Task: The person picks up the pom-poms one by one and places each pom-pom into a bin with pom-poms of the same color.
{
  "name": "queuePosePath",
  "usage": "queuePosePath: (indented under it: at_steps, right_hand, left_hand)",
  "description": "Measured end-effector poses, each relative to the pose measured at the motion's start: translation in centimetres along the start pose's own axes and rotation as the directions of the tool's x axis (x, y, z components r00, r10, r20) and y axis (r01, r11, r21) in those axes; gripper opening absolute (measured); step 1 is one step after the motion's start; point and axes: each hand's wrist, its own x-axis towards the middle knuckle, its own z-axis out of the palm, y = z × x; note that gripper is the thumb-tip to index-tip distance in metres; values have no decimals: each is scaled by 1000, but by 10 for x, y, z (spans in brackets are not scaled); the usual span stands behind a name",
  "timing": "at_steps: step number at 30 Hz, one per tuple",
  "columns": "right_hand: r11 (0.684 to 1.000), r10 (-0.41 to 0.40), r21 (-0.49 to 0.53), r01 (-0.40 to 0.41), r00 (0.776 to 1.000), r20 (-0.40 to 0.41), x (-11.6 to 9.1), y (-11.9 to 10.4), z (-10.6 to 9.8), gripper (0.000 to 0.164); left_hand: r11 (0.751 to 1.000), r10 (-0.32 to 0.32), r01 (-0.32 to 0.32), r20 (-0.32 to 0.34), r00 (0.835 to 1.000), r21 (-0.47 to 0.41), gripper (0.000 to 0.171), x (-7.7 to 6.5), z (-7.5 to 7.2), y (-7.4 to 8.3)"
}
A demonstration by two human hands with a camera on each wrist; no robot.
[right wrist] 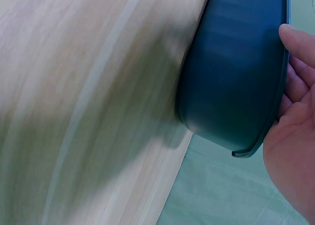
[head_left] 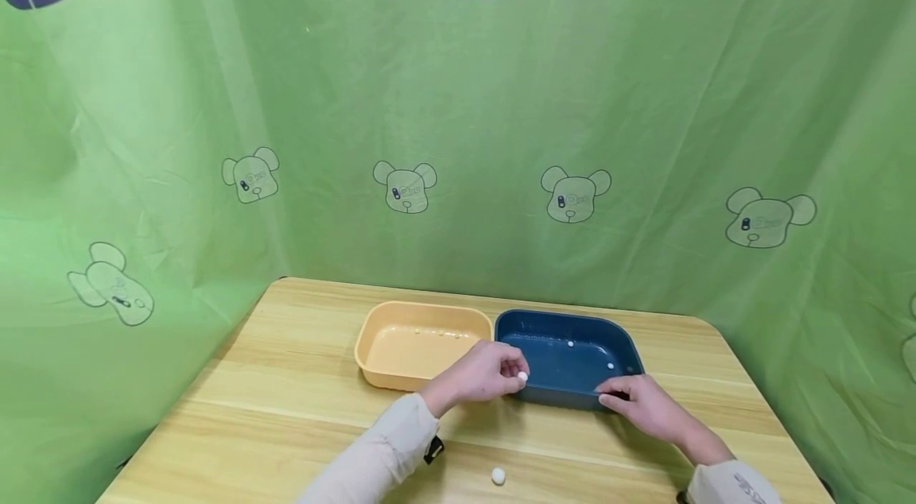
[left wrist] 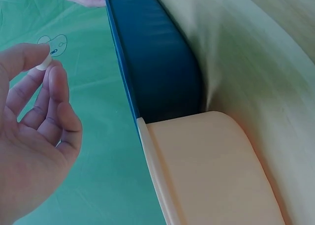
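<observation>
My left hand (head_left: 488, 371) pinches a small white ball (head_left: 523, 377) between thumb and fingertips, above the near left rim of the dark blue tray (head_left: 565, 399). Seen from the left wrist, the ball (left wrist: 44, 63) sits between the thumb and the curled fingers. At the near right corner of the same tray, my right hand (head_left: 647, 406) grips the rim, thumb outside and fingers over the inner side. Small white bits (head_left: 610, 366) lie on the tray's floor. Another white ball (head_left: 498, 476) rests on the table in front.
An orange-yellow tray (head_left: 386, 378) stands against the left side of the blue one, with several small pale bits inside. Both are on a wooden table (head_left: 286, 409). Green printed curtains (head_left: 487, 106) hang behind and at both sides.
</observation>
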Motion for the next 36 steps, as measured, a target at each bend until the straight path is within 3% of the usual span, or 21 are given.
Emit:
queuePosePath:
  at_steps: [22, 36]
  right_hand:
    - [1000, 1, -6, -1, 1000, 3, 0, -4, -3, 14]
    - [1000, 12, -14, -12, 1000, -1, -1, -2, 0, 14]
  left_hand:
    - [998, -67, 67, -35, 997, -10, 3, 34, 7, 6]
    - [996, -85, 85, -32, 996, -7, 4, 43, 12, 2]
